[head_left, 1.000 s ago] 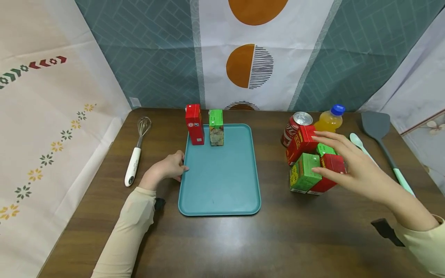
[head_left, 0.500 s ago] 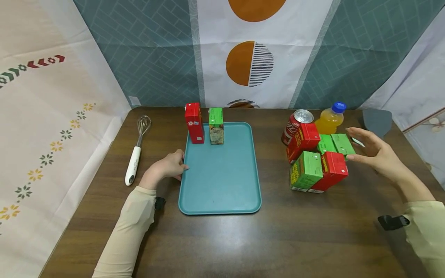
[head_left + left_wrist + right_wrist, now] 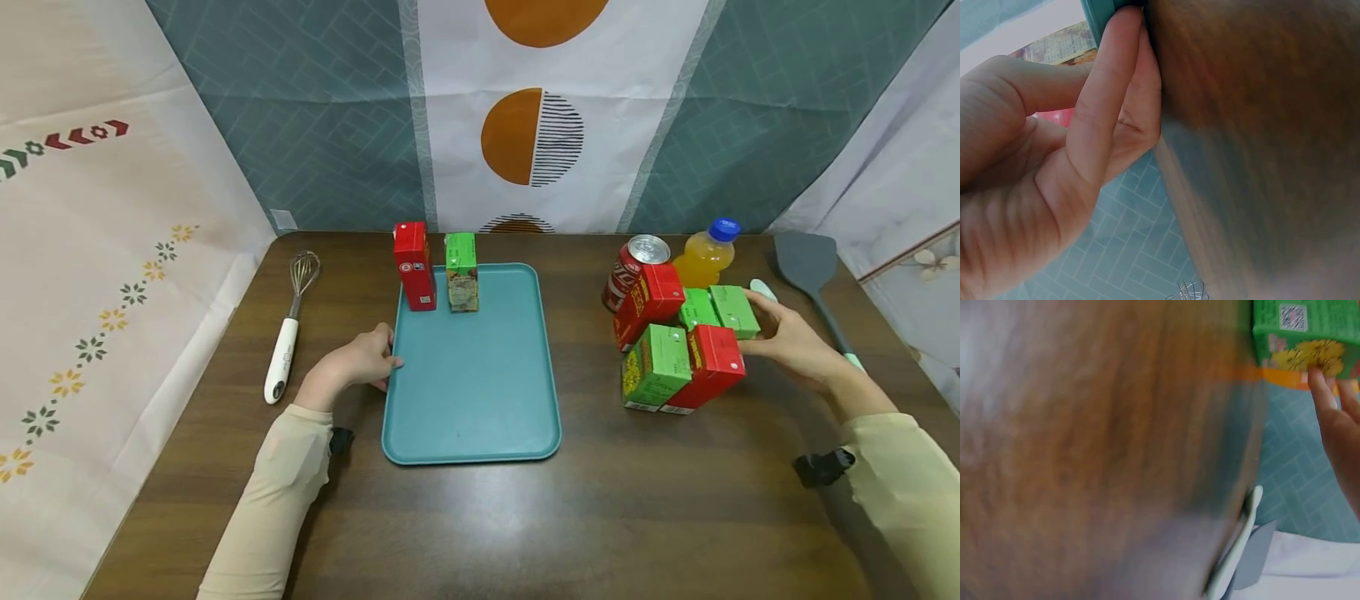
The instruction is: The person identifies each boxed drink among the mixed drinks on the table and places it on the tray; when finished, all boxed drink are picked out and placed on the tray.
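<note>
1. Far left, the whisk (image 3: 287,332) lies on the table; nobody's on it.
2. Here's my left hand (image 3: 362,357), thumb and fingers pinching the left edge of the tray (image 3: 472,383).
3. On the tray, up at the far left, a red carton (image 3: 416,275) and a green carton (image 3: 462,283) stand upright, slightly apart. Two aboard: I call that part done, with most of the tray bare.
4. Across the gap, the can (image 3: 622,273) and bottle (image 3: 701,260) stand behind the group; whether they count, I can't tell.
5. Five cartons wait off the tray: back red (image 3: 652,300), near green (image 3: 656,367), inner green (image 3: 697,308), near red (image 3: 708,367), outer green (image 3: 735,310). Early stages, I judge.
6. My right hand (image 3: 795,346) is at the outer green, fingertips on its flowered face, thumb apart; a firm grip I can't confirm.
7. Beyond it, spoon (image 3: 762,289) and spatula (image 3: 810,262) lie unheld.
</note>
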The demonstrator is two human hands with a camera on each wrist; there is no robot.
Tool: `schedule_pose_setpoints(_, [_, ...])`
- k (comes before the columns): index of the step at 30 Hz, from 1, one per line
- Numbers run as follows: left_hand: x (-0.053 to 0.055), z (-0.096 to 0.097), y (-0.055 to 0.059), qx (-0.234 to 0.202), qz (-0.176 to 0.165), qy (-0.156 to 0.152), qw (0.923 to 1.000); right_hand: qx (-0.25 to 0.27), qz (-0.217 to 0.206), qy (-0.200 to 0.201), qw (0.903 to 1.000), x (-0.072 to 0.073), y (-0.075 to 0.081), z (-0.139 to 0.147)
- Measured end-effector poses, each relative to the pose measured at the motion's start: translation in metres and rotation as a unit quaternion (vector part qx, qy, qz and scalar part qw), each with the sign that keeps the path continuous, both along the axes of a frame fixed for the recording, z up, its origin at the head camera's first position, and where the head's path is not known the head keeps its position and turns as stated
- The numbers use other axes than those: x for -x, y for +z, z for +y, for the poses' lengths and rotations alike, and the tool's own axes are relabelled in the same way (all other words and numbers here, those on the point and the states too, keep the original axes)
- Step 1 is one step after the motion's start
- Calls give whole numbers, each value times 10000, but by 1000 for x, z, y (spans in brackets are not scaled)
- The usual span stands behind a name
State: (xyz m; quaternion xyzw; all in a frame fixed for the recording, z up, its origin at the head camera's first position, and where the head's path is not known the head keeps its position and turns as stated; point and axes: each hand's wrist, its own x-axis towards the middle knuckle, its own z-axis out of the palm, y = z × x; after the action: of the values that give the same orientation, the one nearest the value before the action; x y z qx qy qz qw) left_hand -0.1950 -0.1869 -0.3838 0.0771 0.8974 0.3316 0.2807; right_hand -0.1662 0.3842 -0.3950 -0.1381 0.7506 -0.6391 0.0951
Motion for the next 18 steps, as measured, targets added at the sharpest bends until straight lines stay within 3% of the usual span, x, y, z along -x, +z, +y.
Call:
schedule_pose_setpoints(5, [-1,-2,0,7,6,-7,10000,-118,-1,-703,9975,-4,7,-7])
schedule_pose_setpoints(9, [-1,-2,0,-7,-35,20,10000,-687,38,-1099,9916,-9,18,-10])
schedule_pose_setpoints(13, [-1,-2,0,8,-17,14,10000,-1501,119,-1461,9777,-13,33,-10])
schedule_pose_setpoints(16, [-1,-2,1,58,-7,15,10000,-1473,203,-1630,9754,-18,44,-10])
schedule_pose_setpoints(18, [-1,-1,1,85,-16,16,10000,-828,240,-1606,9833,-22,50,-10])
